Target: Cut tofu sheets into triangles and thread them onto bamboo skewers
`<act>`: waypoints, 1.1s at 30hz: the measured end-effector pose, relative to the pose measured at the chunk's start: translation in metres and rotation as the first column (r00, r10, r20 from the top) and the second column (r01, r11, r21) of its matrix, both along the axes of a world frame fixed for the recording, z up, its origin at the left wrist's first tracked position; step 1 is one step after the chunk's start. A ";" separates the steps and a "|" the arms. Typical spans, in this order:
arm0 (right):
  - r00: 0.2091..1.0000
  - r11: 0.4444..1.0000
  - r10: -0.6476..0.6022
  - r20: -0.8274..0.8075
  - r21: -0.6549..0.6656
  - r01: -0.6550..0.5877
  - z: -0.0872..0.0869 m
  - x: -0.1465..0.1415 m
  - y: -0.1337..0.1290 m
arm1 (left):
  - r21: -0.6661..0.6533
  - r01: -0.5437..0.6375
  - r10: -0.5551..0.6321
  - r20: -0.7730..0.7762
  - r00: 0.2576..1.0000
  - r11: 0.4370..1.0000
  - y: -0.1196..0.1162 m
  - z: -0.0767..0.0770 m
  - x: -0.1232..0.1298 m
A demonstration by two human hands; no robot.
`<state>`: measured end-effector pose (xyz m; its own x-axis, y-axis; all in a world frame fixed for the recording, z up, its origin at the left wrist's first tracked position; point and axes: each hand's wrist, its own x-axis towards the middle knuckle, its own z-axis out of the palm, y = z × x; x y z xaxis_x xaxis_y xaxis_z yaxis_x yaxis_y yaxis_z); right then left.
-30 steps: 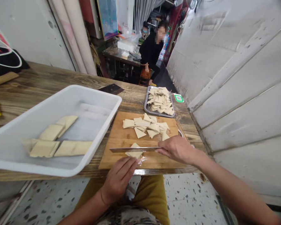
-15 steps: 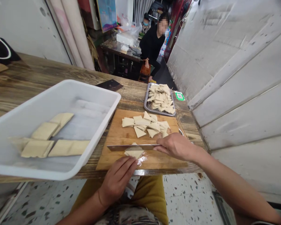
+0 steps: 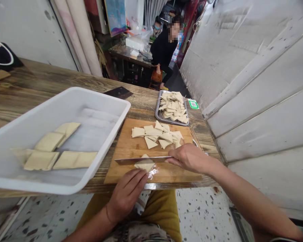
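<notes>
My right hand (image 3: 188, 157) is wrapped round the handle of a wide-bladed kitchen knife (image 3: 128, 161). The blade lies across a square of pale dried tofu (image 3: 144, 166), from corner to corner, on a wooden cutting board (image 3: 116, 173). With its fingertips together, my left hand (image 3: 126, 190) presses the near corner of that square against the board. Beyond the blade, several cut tofu triangles (image 3: 156, 132) sit in a loose pile. A wet patch glistens beside the square.
A white plastic tub (image 3: 84, 185) with several tofu slabs (image 3: 41, 160) stands at left. Behind the board is a metal tray (image 3: 157, 112) heaped with tofu pieces on thin sticks. A dark flat plate (image 3: 118, 92) lies behind the tub. A person (image 3: 164, 48) sits in the background.
The knife's tip end has dropped slightly towards me, tilting the blade a little. Both hands stay almost where they were. The view has shifted very slightly.
</notes>
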<state>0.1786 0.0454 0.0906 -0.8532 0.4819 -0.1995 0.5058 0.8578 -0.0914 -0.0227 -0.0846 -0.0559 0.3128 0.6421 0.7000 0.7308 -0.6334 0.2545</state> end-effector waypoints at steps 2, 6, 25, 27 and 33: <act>1.000 1.000 -0.005 0.011 0.008 0.005 -0.001 0.000 0.000 | 0.001 0.008 -0.008 0.001 1.000 1.000 0.000 0.000 0.000; 0.999 0.999 -0.011 0.032 0.032 0.010 -0.001 0.000 -0.001 | -0.010 0.015 -0.015 -0.003 1.000 1.000 0.001 -0.002 0.000; 0.987 1.000 -0.009 0.163 0.004 0.008 -0.005 -0.004 -0.002 | 0.004 0.040 -0.040 0.000 0.999 0.999 0.001 -0.002 -0.002; 0.987 1.000 -0.004 0.163 -0.005 0.005 -0.007 -0.003 -0.002 | 0.001 0.040 -0.040 0.003 0.999 0.999 0.001 -0.002 -0.002; 0.985 0.999 -0.014 0.172 -0.028 0.019 -0.016 -0.004 -0.005 | -0.024 0.046 -0.045 0.007 0.999 0.999 -0.001 -0.004 -0.004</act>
<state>0.1743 0.0407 0.0750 -0.7971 0.4872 -0.3568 0.5299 0.8476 -0.0266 -0.0265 -0.0852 -0.0601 0.3374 0.6442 0.6864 0.6996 -0.6595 0.2751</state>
